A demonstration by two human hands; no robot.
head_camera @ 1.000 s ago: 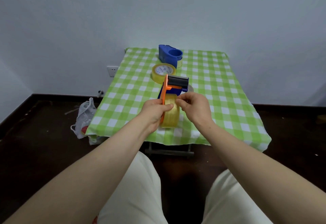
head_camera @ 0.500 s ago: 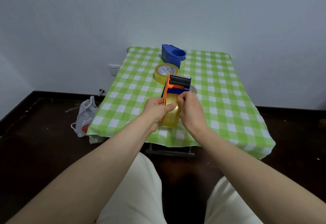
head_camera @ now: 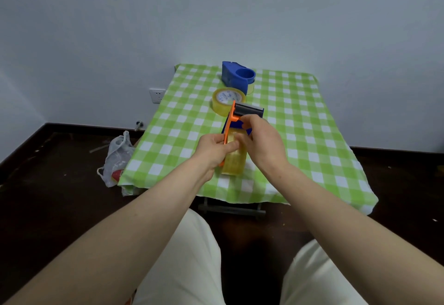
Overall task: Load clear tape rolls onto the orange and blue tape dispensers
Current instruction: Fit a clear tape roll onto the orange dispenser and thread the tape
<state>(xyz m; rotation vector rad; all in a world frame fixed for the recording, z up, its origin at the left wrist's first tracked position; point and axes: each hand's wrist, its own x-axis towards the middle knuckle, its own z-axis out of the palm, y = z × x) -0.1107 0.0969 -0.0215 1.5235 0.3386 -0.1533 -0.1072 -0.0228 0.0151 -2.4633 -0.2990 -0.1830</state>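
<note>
My left hand (head_camera: 213,150) grips the orange tape dispenser (head_camera: 231,117) by its orange side plate, holding it upright above the table's near half. A clear tape roll (head_camera: 235,162) sits on the dispenser below a grey roller at its top. My right hand (head_camera: 260,140) is closed against the roll's right side, with its fingertips up by the dispenser's blue inner part. A second clear tape roll (head_camera: 228,99) lies flat on the cloth just behind. The blue tape dispenser (head_camera: 237,77) stands at the table's far edge.
The small table (head_camera: 312,141) wears a green and white checked cloth and stands against a pale wall. A white plastic bag (head_camera: 116,160) lies on the dark floor at its left. My knees in light trousers are below the table's front edge.
My right hand has slid upward along the roll toward the dispenser's top. The left hand keeps its grip on the dispenser.
</note>
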